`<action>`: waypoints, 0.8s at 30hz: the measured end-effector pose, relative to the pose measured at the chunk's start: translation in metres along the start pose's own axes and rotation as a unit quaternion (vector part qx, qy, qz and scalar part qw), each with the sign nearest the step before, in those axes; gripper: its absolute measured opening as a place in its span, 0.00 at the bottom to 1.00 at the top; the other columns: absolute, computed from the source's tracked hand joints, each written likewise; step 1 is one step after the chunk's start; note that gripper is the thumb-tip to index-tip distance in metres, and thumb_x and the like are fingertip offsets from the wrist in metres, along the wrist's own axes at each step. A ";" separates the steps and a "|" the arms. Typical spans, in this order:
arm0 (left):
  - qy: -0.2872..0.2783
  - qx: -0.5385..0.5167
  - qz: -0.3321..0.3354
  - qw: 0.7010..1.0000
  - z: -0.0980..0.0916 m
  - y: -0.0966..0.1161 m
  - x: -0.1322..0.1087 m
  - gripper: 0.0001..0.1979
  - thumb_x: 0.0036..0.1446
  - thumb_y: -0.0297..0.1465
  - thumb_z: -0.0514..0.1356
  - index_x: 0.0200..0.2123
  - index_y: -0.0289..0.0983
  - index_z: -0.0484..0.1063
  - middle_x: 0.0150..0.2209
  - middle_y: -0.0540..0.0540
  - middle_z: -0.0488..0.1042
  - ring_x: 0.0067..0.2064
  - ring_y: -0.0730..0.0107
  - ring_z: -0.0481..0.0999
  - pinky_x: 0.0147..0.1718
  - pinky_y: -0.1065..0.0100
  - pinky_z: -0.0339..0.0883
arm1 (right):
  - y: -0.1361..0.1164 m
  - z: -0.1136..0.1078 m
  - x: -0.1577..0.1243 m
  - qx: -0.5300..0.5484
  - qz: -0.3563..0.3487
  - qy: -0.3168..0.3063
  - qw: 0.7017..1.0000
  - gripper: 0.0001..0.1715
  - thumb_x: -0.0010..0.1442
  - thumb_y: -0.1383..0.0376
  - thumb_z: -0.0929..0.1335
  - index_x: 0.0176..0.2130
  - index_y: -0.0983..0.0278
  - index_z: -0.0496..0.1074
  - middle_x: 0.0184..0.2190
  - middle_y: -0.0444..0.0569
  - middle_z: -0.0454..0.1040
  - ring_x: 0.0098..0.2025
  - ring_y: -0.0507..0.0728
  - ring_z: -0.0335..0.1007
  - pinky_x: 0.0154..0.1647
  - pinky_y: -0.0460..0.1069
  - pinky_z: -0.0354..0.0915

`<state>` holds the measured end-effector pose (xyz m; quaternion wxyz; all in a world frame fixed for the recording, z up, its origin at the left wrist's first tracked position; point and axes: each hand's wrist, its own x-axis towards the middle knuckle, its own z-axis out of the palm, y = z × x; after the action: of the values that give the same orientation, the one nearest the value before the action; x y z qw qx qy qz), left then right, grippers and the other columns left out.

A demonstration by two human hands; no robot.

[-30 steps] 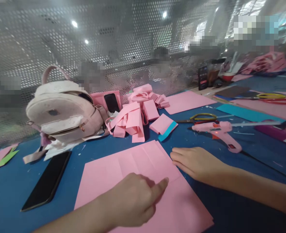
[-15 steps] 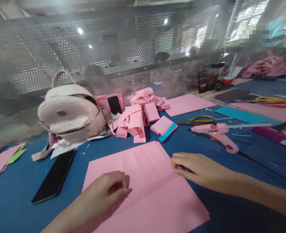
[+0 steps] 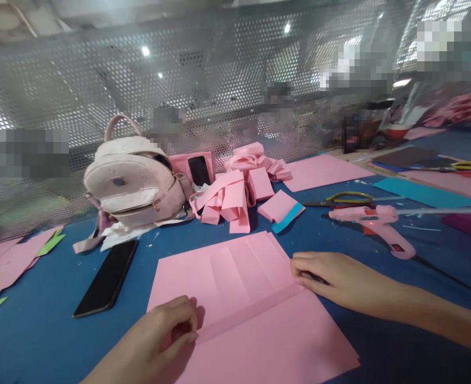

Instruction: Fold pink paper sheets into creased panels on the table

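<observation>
A large pink sheet of paper [image 3: 251,320] lies before me on the blue table. A raised fold crosses it, and faint creases run over its far half. My left hand [image 3: 167,330] is closed over the sheet's left side, thumb and finger at the near end of the fold. At the right edge, my right hand [image 3: 319,274] is curled with its fingertips pinching the paper by the other end of the fold. The undersides of both hands' fingers are partly hidden.
Behind the sheet lie folded pink paper strips [image 3: 235,197]. A pink glue gun [image 3: 383,221] and yellow-handled scissors [image 3: 347,199] are at right. A black phone [image 3: 107,280] and a pale backpack [image 3: 135,181] stand left. A perforated metal screen [image 3: 219,80] closes the back.
My left hand has moved left and slightly nearer on the sheet, to the fold. My right hand stays at the right edge. The view has turned a little left.
</observation>
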<state>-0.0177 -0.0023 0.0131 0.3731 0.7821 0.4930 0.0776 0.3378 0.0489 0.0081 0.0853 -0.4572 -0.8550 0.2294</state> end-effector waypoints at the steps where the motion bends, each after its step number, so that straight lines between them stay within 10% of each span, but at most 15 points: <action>1: 0.003 -0.005 0.000 1.000 0.000 0.001 0.000 0.09 0.63 0.31 0.53 0.29 0.39 0.61 0.33 0.50 0.71 0.34 0.70 0.67 0.34 0.71 0.59 | 0.000 0.000 -0.001 0.006 0.001 0.001 1.000 0.13 0.68 0.62 0.61 0.31 0.62 0.65 0.32 0.44 0.72 0.34 0.56 0.70 0.33 0.49 0.58; 24: -0.021 0.072 -0.033 0.997 -0.030 -0.009 -0.007 0.09 0.63 0.26 0.50 0.32 0.38 0.67 0.33 0.50 0.70 0.33 0.70 0.67 0.33 0.72 0.58 | -0.041 0.000 0.012 0.002 -0.088 -0.080 0.993 0.05 0.62 0.66 0.68 0.34 0.62 0.67 0.34 0.43 0.72 0.34 0.54 0.66 0.33 0.47 0.55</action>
<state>-0.0424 0.0087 0.0299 0.3286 0.7918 0.5146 0.0132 0.3007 0.0392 0.0270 0.0371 -0.3598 -0.8956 0.2588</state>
